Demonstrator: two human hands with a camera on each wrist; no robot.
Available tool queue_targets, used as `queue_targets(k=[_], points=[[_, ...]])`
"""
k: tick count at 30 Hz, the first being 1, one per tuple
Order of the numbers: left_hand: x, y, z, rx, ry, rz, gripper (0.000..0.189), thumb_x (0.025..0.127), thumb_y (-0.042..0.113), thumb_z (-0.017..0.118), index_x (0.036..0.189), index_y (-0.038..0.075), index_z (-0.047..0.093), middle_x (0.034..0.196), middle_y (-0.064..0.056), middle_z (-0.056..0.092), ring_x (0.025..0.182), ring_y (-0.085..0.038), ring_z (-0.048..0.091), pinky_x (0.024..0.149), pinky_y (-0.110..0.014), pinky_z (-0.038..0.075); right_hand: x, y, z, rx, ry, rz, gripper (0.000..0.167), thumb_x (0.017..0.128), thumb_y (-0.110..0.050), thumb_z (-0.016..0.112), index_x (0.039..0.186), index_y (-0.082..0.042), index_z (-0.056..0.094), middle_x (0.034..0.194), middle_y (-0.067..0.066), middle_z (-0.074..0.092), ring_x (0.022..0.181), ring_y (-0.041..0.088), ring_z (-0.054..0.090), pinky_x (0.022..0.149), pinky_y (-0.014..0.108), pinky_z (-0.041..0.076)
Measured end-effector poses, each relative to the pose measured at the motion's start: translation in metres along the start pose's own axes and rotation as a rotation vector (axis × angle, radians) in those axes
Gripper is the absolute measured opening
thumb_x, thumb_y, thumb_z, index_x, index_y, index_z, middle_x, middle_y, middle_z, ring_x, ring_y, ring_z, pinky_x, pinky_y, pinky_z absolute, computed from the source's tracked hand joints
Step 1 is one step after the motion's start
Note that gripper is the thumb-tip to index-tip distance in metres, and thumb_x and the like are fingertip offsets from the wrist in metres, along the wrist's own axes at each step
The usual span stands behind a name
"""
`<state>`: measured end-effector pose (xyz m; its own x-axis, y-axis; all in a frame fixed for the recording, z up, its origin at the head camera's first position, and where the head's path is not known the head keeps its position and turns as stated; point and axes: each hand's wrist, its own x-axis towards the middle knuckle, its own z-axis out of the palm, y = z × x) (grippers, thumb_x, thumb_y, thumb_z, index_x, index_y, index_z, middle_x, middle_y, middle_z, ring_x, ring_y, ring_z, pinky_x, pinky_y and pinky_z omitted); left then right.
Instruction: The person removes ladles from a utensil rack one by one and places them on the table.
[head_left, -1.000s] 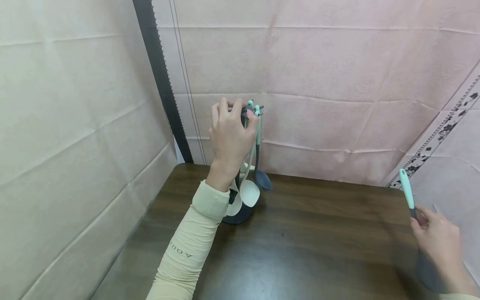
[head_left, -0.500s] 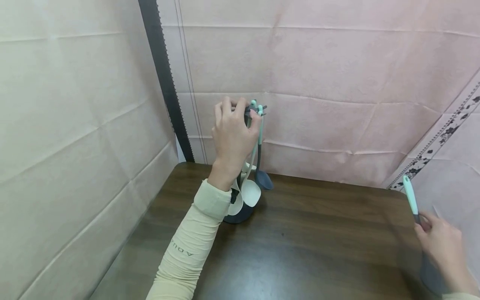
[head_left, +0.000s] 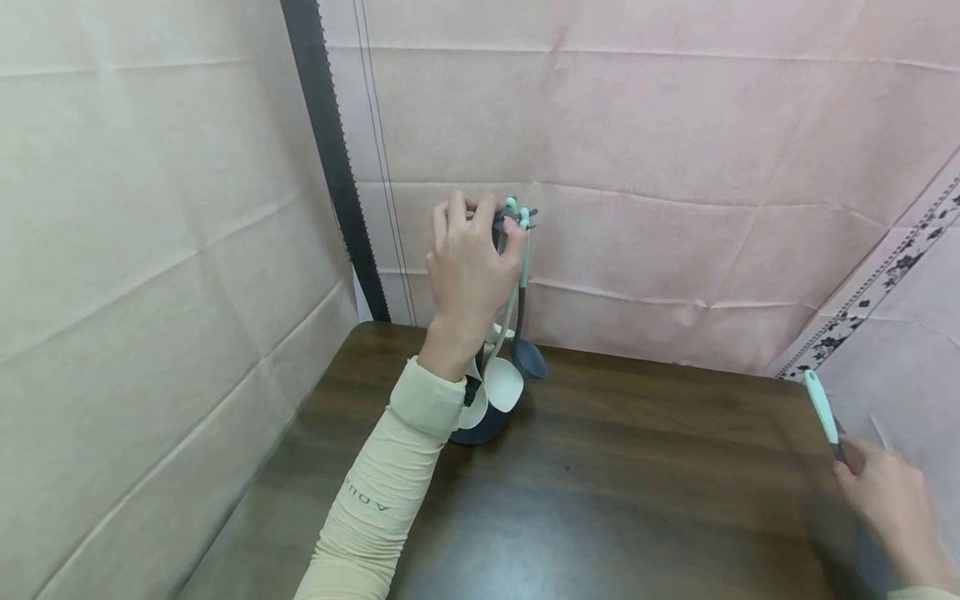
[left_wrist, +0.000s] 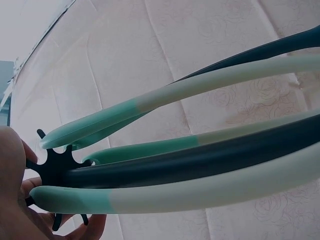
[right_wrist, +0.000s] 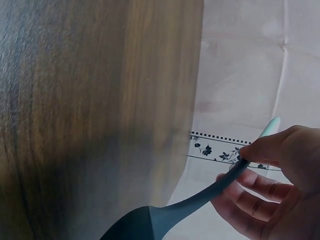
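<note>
At the back left of the table stands a utensil rack with a dark round base. My left hand grips its star-shaped hook top from above, fingers bent around it. Several utensils hang from the hooks by mint handles, among them a white spoon-like one and a dark blue-grey spoon. At the right, my right hand pinches a dark kitchen utensil by its shaft, mint handle end upward. Its broad dark head is cut off in the right wrist view.
The dark wooden table runs up to a pale cloth wall behind. Another cloth wall rises along the left side. A flower-patterned border marks the right corner.
My right hand has lowered slightly and shifted a little right with the dark utensil. The left hand keeps its grip on the rack's top; the whole view has shifted slightly.
</note>
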<state>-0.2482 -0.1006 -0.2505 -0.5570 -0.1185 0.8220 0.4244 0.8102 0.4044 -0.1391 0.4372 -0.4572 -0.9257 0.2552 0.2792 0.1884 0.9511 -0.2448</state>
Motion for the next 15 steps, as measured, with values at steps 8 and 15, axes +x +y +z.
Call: queue_targets(k=[8,15], points=[[-0.001,0.002,0.001,0.003,-0.024,-0.006,0.031,0.099,0.033,0.052,0.115,0.016,0.071,0.117,-0.007,0.059,0.12,-0.03,0.053,0.063,-0.039,0.055,-0.006,0.012,0.007,-0.013,-0.027,-0.024,0.038,0.088,-0.007,0.069,0.12,0.012,0.062,0.107,0.044,0.06,0.093,0.067,0.055,0.073,0.072,0.047],[-0.001,0.003,0.0,0.004,-0.02,-0.001,0.03,0.099,0.033,0.052,0.115,0.016,0.071,0.117,-0.007,0.059,0.12,-0.03,0.053,0.061,-0.039,0.054,-0.007,0.019,0.012,-0.061,-0.125,0.044,0.04,0.087,-0.007,0.069,0.119,0.014,0.058,0.107,0.042,0.062,0.094,0.065,0.058,0.072,0.068,0.05]])
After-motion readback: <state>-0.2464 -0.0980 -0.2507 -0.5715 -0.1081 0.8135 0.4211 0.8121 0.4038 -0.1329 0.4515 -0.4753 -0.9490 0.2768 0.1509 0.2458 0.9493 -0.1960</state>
